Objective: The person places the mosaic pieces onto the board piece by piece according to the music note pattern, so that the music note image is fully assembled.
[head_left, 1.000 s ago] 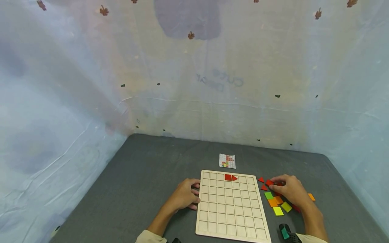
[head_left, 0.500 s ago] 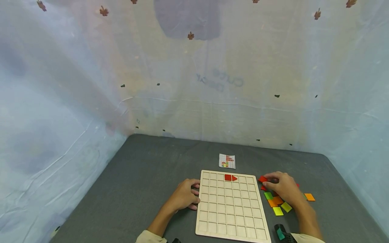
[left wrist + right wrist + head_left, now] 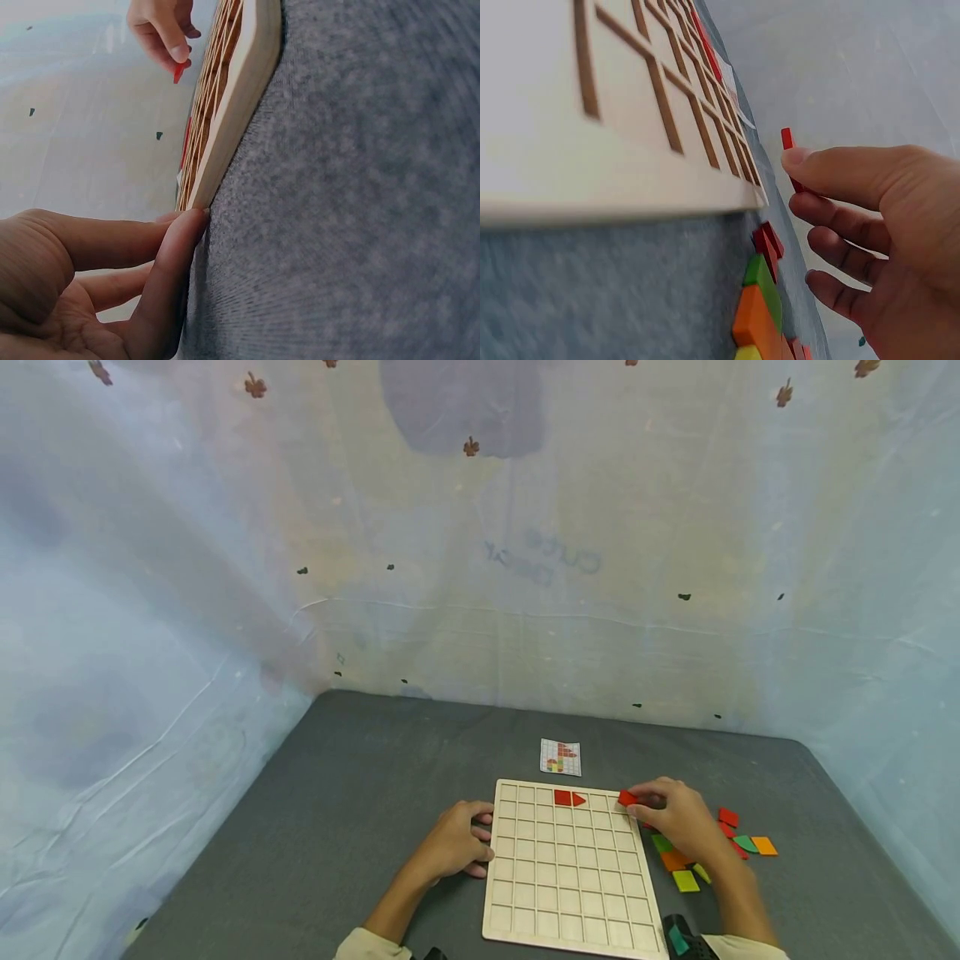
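My right hand (image 3: 678, 817) pinches a red tile (image 3: 627, 798) between thumb and fingertips, over the far right corner of a wooden grid board (image 3: 570, 877). In the right wrist view that tile (image 3: 787, 139) is seen edge-on, raised above the board. My left hand (image 3: 452, 842) grips the board's left edge; the left wrist view shows its thumb and fingers (image 3: 176, 240) meeting at the rim. A red square tile (image 3: 562, 797) and a red triangle tile (image 3: 579, 799) sit side by side in the board's far row.
Several loose tiles lie right of the board, among them yellow (image 3: 686, 882), orange (image 3: 764, 846), green (image 3: 746, 843) and red (image 3: 727, 817) ones, partly hidden by my right arm. A small printed pattern card (image 3: 561, 757) lies behind the board. A fabric wall (image 3: 480, 635) encloses the table.
My right hand has picked up the red tile from the loose pile and carried it left to the board's far right corner. My left hand has stayed put.
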`<state>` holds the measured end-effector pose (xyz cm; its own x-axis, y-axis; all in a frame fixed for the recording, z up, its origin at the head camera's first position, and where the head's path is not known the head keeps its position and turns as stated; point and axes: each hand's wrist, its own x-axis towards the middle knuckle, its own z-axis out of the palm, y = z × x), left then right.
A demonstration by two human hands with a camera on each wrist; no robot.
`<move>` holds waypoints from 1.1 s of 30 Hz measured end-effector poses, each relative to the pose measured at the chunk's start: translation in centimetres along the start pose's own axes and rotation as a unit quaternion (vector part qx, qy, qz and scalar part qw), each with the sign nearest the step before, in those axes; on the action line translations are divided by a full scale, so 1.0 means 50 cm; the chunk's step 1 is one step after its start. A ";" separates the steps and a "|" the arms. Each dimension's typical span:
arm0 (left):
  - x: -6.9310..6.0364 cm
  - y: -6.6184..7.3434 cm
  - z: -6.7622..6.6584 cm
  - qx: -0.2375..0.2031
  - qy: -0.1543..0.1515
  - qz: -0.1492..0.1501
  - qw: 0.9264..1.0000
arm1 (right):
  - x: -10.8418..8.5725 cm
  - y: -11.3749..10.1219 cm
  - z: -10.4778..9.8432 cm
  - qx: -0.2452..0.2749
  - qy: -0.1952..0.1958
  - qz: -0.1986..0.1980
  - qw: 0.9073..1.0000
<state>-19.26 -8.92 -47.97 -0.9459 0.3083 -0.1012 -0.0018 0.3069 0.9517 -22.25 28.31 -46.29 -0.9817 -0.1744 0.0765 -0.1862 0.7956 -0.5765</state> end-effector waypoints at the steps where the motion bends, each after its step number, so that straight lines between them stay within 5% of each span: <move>1: 0.000 0.000 0.000 0.000 0.000 -0.002 1.000 | 0.000 -0.004 0.002 0.003 0.000 0.000 1.000; 33: -0.002 0.002 -0.003 0.002 -0.001 -0.002 1.000 | 0.022 -0.091 0.066 0.071 -0.028 -0.041 0.996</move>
<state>-19.23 -9.03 -47.81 -0.9449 0.3095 -0.1065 -0.0052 0.3111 0.9503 -22.33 22.56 -46.27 -0.9588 -0.2712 0.0846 -0.2546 0.6877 -0.6799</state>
